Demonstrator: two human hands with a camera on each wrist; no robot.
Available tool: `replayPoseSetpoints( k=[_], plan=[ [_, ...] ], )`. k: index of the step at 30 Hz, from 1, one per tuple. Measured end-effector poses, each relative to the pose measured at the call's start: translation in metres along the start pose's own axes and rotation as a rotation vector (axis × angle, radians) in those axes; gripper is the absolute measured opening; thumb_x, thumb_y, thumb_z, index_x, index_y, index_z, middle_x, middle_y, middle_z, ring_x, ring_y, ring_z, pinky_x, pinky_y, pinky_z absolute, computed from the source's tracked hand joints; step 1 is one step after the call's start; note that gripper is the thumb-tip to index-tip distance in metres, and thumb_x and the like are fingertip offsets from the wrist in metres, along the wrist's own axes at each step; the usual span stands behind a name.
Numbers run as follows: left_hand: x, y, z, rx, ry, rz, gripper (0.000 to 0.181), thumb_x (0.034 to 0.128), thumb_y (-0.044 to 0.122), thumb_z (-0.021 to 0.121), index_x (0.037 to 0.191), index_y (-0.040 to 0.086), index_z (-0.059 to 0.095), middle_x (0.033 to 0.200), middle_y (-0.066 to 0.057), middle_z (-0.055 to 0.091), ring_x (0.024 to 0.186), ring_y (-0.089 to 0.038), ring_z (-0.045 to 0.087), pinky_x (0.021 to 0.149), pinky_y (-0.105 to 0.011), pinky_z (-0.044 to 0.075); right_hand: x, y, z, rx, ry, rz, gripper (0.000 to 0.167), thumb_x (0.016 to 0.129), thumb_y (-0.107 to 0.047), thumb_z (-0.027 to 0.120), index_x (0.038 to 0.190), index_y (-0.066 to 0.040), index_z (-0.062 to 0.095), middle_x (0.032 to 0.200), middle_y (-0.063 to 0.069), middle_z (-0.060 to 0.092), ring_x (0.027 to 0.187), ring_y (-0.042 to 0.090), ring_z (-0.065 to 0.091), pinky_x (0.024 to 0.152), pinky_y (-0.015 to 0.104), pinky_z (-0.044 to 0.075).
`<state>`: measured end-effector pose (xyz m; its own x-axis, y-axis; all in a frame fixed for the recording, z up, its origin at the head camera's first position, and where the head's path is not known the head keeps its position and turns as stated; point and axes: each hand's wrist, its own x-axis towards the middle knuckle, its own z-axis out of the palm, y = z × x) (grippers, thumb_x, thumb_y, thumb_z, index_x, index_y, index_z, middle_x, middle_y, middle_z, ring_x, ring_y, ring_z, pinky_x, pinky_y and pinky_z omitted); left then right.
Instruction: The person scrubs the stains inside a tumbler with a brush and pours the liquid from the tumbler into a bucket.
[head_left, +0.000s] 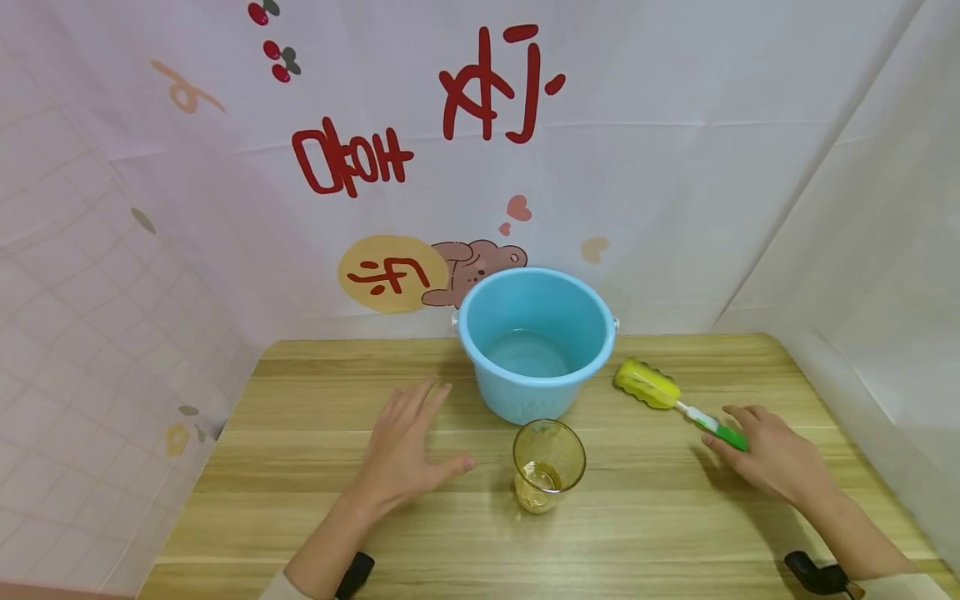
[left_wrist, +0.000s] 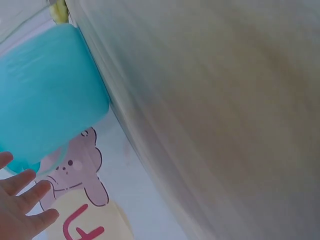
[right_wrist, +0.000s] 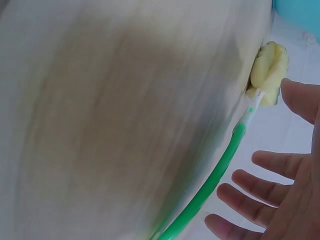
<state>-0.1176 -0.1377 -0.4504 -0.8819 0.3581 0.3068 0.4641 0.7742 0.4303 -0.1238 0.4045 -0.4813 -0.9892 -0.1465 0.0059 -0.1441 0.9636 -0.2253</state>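
Observation:
A sponge bottle brush (head_left: pixel 648 383) with a yellow head and a green-and-white handle lies at the right of the table. Over the handle's end hovers my right hand (head_left: pixel 772 454); in the right wrist view its fingers (right_wrist: pixel 260 187) are spread, apart from the green handle (right_wrist: pixel 205 187). My left hand (head_left: pixel 405 450) is held with thumb and fingers apart, left of an amber glass (head_left: pixel 543 479), touching nothing. The glass stands upright, with what looks like a little liquid in it. Behind it is a light blue bucket (head_left: pixel 525 396), apparently with water at the bottom.
The wood-grain table (head_left: pixel 300 467) has a white printed cloth (head_left: pixel 675 167) hanging behind it and more cloth at both sides. The bucket stands near the back edge, with the glass close in front of it.

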Motion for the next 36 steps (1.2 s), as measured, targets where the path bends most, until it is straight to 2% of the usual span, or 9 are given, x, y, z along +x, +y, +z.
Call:
replayPoseSetpoints(
  k=[8, 13, 18, 23, 27, 32, 36],
  plan=[
    [0.003, 0.012, 0.008, 0.009, -0.076, 0.015, 0.106, 0.0786, 0.079, 0.072, 0.157, 0.012, 0.048, 0.163, -0.015, 0.04, 0.15, -0.038, 0.037, 0.125, -0.062, 0.016, -0.001, 0.003, 0.0, -0.014, -0.019, 0.014, 0.079, 0.101, -0.059, 0.061, 0.133, 0.013, 0.059, 0.124, 0.037, 0.061, 0.107, 0.055, 0.061, 0.064, 0.062, 0.055],
    [0.005, 0.02, 0.01, 0.0, -0.127, 0.026, 0.107, 0.0771, 0.083, 0.07, 0.155, 0.012, 0.05, 0.159, -0.015, 0.047, 0.148, -0.036, 0.04, 0.124, -0.06, 0.016, -0.001, 0.006, 0.0, -0.01, -0.034, 0.012, 0.077, 0.101, -0.059, 0.062, 0.131, 0.012, 0.061, 0.118, 0.033, 0.064, 0.101, 0.051, 0.064, 0.063, 0.06, 0.055],
    [0.008, 0.028, 0.008, -0.028, -0.199, 0.033, 0.106, 0.0759, 0.086, 0.069, 0.152, 0.013, 0.054, 0.154, -0.012, 0.053, 0.145, -0.035, 0.045, 0.123, -0.062, 0.022, 0.001, 0.011, 0.002, 0.004, -0.037, 0.004, 0.069, 0.101, -0.053, 0.066, 0.127, 0.011, 0.063, 0.109, 0.026, 0.067, 0.09, 0.039, 0.066, 0.059, 0.053, 0.055],
    [0.012, 0.034, 0.01, -0.079, -0.266, 0.046, 0.104, 0.0756, 0.082, 0.074, 0.152, 0.014, 0.054, 0.153, -0.008, 0.055, 0.143, -0.032, 0.047, 0.119, -0.06, 0.032, 0.001, 0.015, 0.004, 0.017, -0.026, -0.019, 0.047, 0.1, -0.037, 0.072, 0.117, 0.007, 0.067, 0.097, 0.013, 0.066, 0.076, 0.021, 0.058, 0.055, 0.04, 0.049],
    [0.015, 0.04, 0.013, -0.11, -0.293, 0.067, 0.105, 0.0743, 0.084, 0.073, 0.153, 0.017, 0.054, 0.153, -0.001, 0.055, 0.142, -0.026, 0.049, 0.117, -0.055, 0.038, 0.001, 0.016, 0.005, 0.028, -0.008, -0.046, 0.031, 0.1, -0.026, 0.073, 0.108, 0.004, 0.069, 0.092, 0.007, 0.065, 0.071, 0.016, 0.051, 0.054, 0.033, 0.043],
    [0.017, 0.048, 0.018, -0.181, -0.334, 0.064, 0.106, 0.074, 0.084, 0.074, 0.154, 0.018, 0.052, 0.153, 0.002, 0.054, 0.142, -0.021, 0.049, 0.115, -0.049, 0.042, 0.0, 0.014, 0.004, 0.066, -0.025, -0.026, 0.028, 0.102, -0.027, 0.07, 0.105, 0.001, 0.066, 0.078, -0.001, 0.055, 0.063, 0.014, 0.046, 0.051, 0.03, 0.037],
    [0.017, 0.055, 0.023, -0.273, -0.378, 0.021, 0.109, 0.074, 0.077, 0.08, 0.158, 0.017, 0.045, 0.156, 0.0, 0.051, 0.143, -0.022, 0.048, 0.115, -0.05, 0.042, -0.002, 0.009, 0.004, 0.101, -0.061, 0.021, 0.03, 0.104, -0.03, 0.066, 0.106, 0.0, 0.065, 0.069, -0.003, 0.046, 0.058, 0.015, 0.043, 0.049, 0.031, 0.034]
  ],
)
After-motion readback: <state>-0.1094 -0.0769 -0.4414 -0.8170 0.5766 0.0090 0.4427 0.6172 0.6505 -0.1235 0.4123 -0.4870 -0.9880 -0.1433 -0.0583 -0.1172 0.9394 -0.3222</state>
